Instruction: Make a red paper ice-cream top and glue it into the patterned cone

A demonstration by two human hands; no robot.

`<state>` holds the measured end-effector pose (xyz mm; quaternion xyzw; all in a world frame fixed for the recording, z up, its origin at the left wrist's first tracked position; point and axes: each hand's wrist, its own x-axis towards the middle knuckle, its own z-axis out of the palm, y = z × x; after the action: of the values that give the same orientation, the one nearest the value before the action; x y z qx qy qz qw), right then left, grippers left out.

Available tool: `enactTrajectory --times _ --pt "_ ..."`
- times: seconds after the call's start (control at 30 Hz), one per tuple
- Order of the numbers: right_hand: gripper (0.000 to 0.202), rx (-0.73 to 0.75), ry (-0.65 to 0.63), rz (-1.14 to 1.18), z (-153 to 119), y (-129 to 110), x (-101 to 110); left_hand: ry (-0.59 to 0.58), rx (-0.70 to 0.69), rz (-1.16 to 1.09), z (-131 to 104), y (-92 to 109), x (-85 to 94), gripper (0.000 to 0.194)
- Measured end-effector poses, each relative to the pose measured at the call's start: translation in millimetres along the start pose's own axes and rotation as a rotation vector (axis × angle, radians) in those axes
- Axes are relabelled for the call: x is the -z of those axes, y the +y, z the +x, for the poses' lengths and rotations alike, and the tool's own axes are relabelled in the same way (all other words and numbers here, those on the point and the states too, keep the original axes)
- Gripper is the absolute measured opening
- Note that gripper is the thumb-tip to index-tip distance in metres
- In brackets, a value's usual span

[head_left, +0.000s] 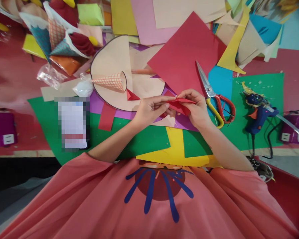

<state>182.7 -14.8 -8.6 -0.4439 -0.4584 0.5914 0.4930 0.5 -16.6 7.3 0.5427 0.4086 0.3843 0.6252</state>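
The left hand [149, 111] and right hand [196, 109] are pinching a small red paper piece [180, 105] between closed fingertips, holding it just above the green sheet [139, 139] near the table's middle. Seemingly a fold is being creased; next it needs edges aligned. Right of them, scissors [214, 99] and a glue gun [259, 114] are lying. No writing is legible.

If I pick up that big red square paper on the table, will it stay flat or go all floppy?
The big red paper sheet would probably bend and droop, since it looks thin and lies flat over the other sheets. It likely weighs very little. It seems to fold easily: the small red piece between the left hand and right hand already holds sharp creases.
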Motion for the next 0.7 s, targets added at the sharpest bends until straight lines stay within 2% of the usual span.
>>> enactTrajectory --times 0.13,0.27,0.37,0.53,0.63,0.7 --pt "0.006 -0.025 0.01 0.021 0 -1 -1 0.021 0.055 -0.017 0 2 1.1 0.033" --pt "0.006 -0.051 -0.011 0.055 -1 -2 -1 0.028 0.019 -0.018 0 4 0.4 0.027" --pt "0.009 -0.052 -0.047 0.049 -2 -6 -1 0.068 -0.091 0.027 0 4 1.0 0.019" --pt "0.022 -0.015 -0.128 0.044 -3 -14 -1 0.228 -0.294 0.204 0 1 6.2 0.015" --pt "0.028 -0.063 -0.085 0.127 -2 -17 -2 0.272 -0.374 0.254 -1 -1 8.9 0.016" --pt "0.031 -0.095 -0.031 0.136 -1 -17 -3 0.257 -0.428 0.302 -3 0 9.6 0.019"
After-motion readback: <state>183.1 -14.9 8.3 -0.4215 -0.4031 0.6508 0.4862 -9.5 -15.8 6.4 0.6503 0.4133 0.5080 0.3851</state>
